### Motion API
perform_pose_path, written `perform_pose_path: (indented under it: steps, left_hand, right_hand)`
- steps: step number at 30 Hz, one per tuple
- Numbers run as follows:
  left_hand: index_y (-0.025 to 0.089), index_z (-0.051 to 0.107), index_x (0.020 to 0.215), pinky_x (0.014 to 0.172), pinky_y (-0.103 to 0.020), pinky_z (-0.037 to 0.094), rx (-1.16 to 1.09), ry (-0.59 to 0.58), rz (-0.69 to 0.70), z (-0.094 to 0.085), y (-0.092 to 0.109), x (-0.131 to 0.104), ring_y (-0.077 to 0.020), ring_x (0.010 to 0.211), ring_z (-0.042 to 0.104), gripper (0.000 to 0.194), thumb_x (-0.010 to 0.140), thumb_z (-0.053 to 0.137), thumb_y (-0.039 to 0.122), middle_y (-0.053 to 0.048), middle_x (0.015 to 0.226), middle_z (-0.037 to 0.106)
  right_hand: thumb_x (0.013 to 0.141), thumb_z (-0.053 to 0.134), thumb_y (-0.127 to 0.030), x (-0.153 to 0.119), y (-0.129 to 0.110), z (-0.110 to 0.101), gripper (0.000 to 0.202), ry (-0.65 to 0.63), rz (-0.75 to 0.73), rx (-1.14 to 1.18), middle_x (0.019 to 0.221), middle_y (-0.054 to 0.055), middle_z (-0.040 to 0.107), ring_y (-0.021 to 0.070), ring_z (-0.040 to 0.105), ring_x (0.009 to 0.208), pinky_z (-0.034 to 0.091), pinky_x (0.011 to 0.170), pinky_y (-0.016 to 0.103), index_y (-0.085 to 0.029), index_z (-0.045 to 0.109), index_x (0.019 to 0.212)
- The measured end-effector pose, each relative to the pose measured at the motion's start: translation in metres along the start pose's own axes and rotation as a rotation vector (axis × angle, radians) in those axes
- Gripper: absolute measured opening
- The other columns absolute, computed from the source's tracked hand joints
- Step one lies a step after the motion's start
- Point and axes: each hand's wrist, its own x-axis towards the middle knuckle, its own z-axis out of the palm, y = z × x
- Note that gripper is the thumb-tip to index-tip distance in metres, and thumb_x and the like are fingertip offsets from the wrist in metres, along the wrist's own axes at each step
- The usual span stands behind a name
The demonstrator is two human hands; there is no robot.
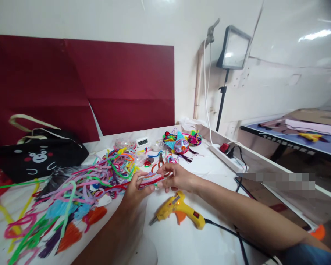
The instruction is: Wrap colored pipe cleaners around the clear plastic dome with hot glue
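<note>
Between my two hands is a small striped piece of pink, red and purple pipe cleaners (151, 179). My left hand (136, 189) grips its left side, fingers on top and thumb below. At its right end, my right hand (176, 176) pinches the piece, with a bit of green by the fingertips. Just below my hands a yellow hot glue gun (179, 209) lies on its side, nozzle toward the lower left. Red-handled pliers (161, 159) lie right behind my hands, partly hidden by them.
A heap of loose pipe cleaners (88, 187) spreads across the left. Colourful finished ornaments (180, 143) sit at the back, near a small digital clock (142, 142). A black bag (38, 154) stands back left; a power strip (228, 158) lies along the right edge. The glue gun's cord (223, 225) runs right.
</note>
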Motion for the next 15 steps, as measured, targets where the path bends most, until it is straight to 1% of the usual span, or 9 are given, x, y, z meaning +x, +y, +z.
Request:
perform_pose_path:
  steps: [2, 3, 4, 6, 7, 8, 10, 12, 15]
  left_hand:
    - [0.021, 0.057, 0.1, 0.072, -0.034, 0.05, -0.001, 0.005, -0.001, -0.002, 0.0, 0.002, -0.0233, 0.077, 0.069, 0.057, 0.049, 0.081, 0.03, -0.004, 0.086, 0.073]
    - [0.021, 0.057, 0.1, 0.072, -0.033, 0.05, -0.009, 0.011, -0.003, -0.003, 0.0, 0.003, -0.0227, 0.078, 0.068, 0.056, 0.049, 0.08, 0.029, -0.004, 0.085, 0.073]
    - [0.021, 0.058, 0.1, 0.073, -0.032, 0.05, -0.022, 0.019, -0.005, -0.004, -0.001, 0.005, -0.0221, 0.078, 0.068, 0.056, 0.049, 0.08, 0.028, -0.004, 0.085, 0.073]
    - [0.021, 0.059, 0.1, 0.074, -0.031, 0.05, -0.053, 0.037, -0.007, -0.007, -0.004, 0.009, -0.0212, 0.079, 0.068, 0.055, 0.05, 0.08, 0.027, -0.003, 0.087, 0.073]
    - [0.021, 0.059, 0.1, 0.074, -0.031, 0.05, -0.069, 0.047, -0.006, -0.009, -0.006, 0.012, -0.0208, 0.08, 0.068, 0.054, 0.05, 0.08, 0.027, -0.003, 0.088, 0.073]
    - [0.02, 0.059, 0.1, 0.074, -0.031, 0.05, -0.083, 0.054, -0.003, -0.012, -0.008, 0.014, -0.0205, 0.08, 0.068, 0.054, 0.051, 0.08, 0.027, -0.003, 0.089, 0.073]
    - [0.02, 0.06, 0.1, 0.074, -0.03, 0.051, -0.11, 0.057, 0.004, -0.016, -0.012, 0.018, -0.0203, 0.079, 0.068, 0.051, 0.053, 0.079, 0.026, -0.003, 0.088, 0.073]
    - [0.02, 0.06, 0.099, 0.072, -0.03, 0.051, -0.135, 0.054, 0.009, -0.019, -0.016, 0.022, -0.0203, 0.078, 0.068, 0.049, 0.054, 0.079, 0.025, -0.003, 0.086, 0.072]
    - [0.02, 0.061, 0.095, 0.068, -0.029, 0.05, -0.156, 0.068, 0.021, -0.023, -0.022, 0.026, -0.0196, 0.076, 0.068, 0.045, 0.054, 0.079, 0.022, -0.003, 0.087, 0.073]
  right_hand:
    - [0.05, 0.09, -0.037, 0.004, -0.001, -0.005, 0.059, -0.059, 0.006, -0.044, 0.089, -0.002, 0.058, 0.008, 0.061, 0.052, 0.036, 0.039, 0.017, -0.018, 0.055, 0.094]
    - [0.055, 0.088, -0.039, 0.008, -0.002, -0.009, 0.056, -0.092, 0.002, -0.089, 0.089, -0.001, 0.06, 0.009, 0.062, 0.055, 0.039, 0.042, 0.018, -0.018, 0.056, 0.095]
    - [0.062, 0.084, -0.042, 0.013, -0.005, -0.014, 0.05, -0.118, -0.009, -0.162, 0.089, 0.0, 0.062, 0.0104, 0.064, 0.058, 0.043, 0.045, 0.019, -0.017, 0.057, 0.097]
    - [0.082, 0.067, -0.043, 0.027, -0.013, -0.028, 0.034, -0.105, -0.058, -0.407, 0.084, 0.003, 0.066, 0.013, 0.066, 0.067, 0.048, 0.053, 0.021, -0.015, 0.061, 0.099]
    - [0.09, 0.059, -0.041, 0.037, -0.019, -0.037, 0.03, -0.04, -0.102, -0.609, 0.084, 0.004, 0.069, 0.0139, 0.067, 0.072, 0.051, 0.059, 0.022, -0.014, 0.062, 0.102]
    - [0.092, 0.056, -0.039, 0.048, -0.026, -0.046, 0.027, 0.104, -0.159, -0.854, 0.086, 0.003, 0.07, 0.0139, 0.067, 0.076, 0.052, 0.064, 0.022, -0.015, 0.063, 0.103]
    - [0.091, 0.059, -0.034, 0.073, -0.04, -0.065, 0.027, 0.23, -0.173, -1.003, 0.102, 0.007, 0.07, 0.0182, 0.066, 0.091, 0.051, 0.079, 0.028, -0.015, 0.062, 0.109]
    - [0.089, 0.062, -0.028, 0.1, -0.05, -0.082, 0.026, 0.329, -0.156, -1.131, 0.117, 0.012, 0.065, 0.0241, 0.06, 0.107, 0.047, 0.093, 0.035, -0.015, 0.062, 0.111]
    - [0.088, 0.063, -0.025, 0.14, -0.055, -0.098, 0.031, 0.423, -0.084, -1.307, 0.127, 0.017, 0.057, 0.029, 0.052, 0.12, 0.04, 0.103, 0.043, -0.012, 0.061, 0.116]
